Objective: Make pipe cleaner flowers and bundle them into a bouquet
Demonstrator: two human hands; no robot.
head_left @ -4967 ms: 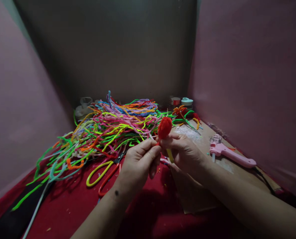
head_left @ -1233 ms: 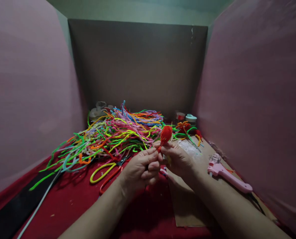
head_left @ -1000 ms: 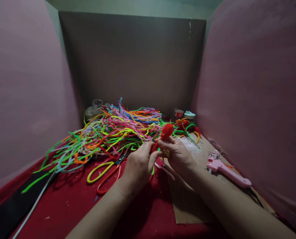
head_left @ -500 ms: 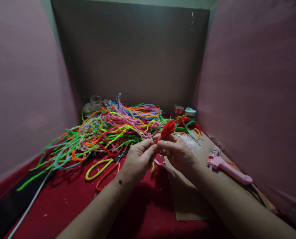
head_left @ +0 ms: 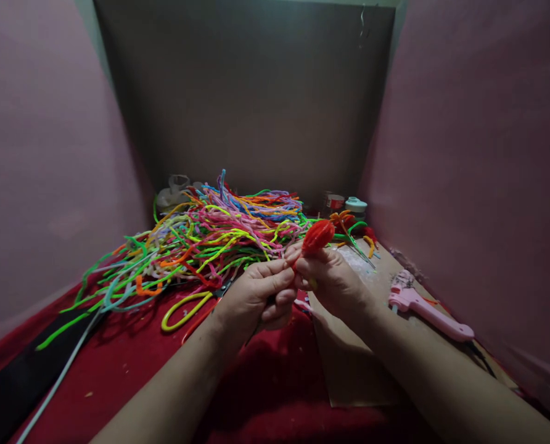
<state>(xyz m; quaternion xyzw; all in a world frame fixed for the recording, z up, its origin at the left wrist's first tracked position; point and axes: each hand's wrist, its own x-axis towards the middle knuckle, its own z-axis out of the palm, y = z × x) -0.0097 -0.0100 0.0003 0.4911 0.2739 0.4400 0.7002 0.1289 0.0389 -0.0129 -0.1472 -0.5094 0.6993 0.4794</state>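
A fuzzy red pipe-cleaner bud [head_left: 318,237] stands up between my two hands, tilted to the right. My right hand [head_left: 331,279] is closed around its lower end, thumb and fingers pinching just below the fuzzy head. From the left, my left hand [head_left: 266,291] meets it with thumb and index finger pressed together at the narrow red base; its other fingers are curled under. The exact fingertip contact is partly hidden. Just behind the hands lies a big heap of coloured pipe cleaners [head_left: 219,237]. Scissors [head_left: 187,311] with yellow and red handles lie left of my left wrist, partly covered by it.
A pink glue gun [head_left: 430,311] rests on a cardboard sheet [head_left: 353,382] at the right. Behind it are orange and green pipe-cleaner pieces [head_left: 349,225] and a jar with a pale teal lid [head_left: 356,205]. A white cord [head_left: 62,376] crosses the red cloth [head_left: 131,388] at left.
The red bud has tipped a little to the right. My left hand has turned, its lower fingers now showing curled, and its forearm covers more of the scissors' red handle.
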